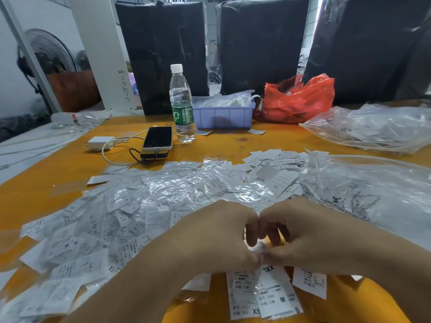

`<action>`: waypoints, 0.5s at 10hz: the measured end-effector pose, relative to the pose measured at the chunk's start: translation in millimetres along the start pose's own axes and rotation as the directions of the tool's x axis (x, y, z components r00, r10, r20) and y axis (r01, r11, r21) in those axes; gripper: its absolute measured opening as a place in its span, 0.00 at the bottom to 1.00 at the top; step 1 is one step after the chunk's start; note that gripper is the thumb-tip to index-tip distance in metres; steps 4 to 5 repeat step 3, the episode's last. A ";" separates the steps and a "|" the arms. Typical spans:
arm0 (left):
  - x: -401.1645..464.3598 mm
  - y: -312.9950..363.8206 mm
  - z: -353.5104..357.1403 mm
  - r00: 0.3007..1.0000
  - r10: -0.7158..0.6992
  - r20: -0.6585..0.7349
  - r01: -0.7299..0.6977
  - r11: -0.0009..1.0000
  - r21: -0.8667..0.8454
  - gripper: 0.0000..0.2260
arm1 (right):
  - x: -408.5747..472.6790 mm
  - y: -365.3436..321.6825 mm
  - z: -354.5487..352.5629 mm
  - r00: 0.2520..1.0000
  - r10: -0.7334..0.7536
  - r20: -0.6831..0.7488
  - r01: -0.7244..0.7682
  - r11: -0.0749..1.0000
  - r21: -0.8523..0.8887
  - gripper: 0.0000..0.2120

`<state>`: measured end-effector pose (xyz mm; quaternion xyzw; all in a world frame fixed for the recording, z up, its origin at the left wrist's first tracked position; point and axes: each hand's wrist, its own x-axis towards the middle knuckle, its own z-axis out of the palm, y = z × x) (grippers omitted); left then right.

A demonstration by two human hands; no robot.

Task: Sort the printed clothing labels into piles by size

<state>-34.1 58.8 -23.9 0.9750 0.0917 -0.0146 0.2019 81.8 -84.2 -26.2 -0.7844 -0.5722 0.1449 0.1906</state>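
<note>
Both hands meet low over the orange table (58, 164), knuckles touching. The left hand (217, 238) and the right hand (303, 236) each have curled fingers pinching the top of a small bunch of labels (268, 290) that hangs below them, fanned toward the camera. Readable on that bunch: "XXL" on the topmost slip, then "M", "XS" and "S" lower down; the finer print is too small to read.

A broad heap of loose labels (144, 206), many in clear sleeves, spreads across the table ahead of the hands and to the left. Among them "XS", "M", "L" and "XL" can be made out. A smaller cluster of bare white slips (277, 159) lies further back on the right.

Behind stand one water bottle (182, 103) with a green wrapper, one phone (158, 138) lying on a dark power bank, one white charger (100, 142), one lilac tray (224, 115) and one red bag (298, 99). Handwritten digits run up the white post (109, 54), not clearly legible.
</note>
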 end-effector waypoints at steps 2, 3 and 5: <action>2.0 -5.0 -4.4 1.000 0.003 -0.018 -0.003 1.000 -0.014 0.09 | -3.0 -4.2 -3.2 0.996 -0.030 -0.086 0.031 0.999 0.010 0.02; 0.4 -4.6 -9.3 0.996 -0.030 -0.083 0.028 0.999 -0.027 0.06 | -5.3 -7.9 -9.4 0.960 -0.008 -0.281 0.060 0.982 0.177 0.03; 0.4 -4.6 -9.3 0.996 -0.030 -0.083 0.028 0.999 -0.027 0.06 | -5.3 -7.9 -9.4 0.960 -0.008 -0.281 0.060 0.982 0.177 0.03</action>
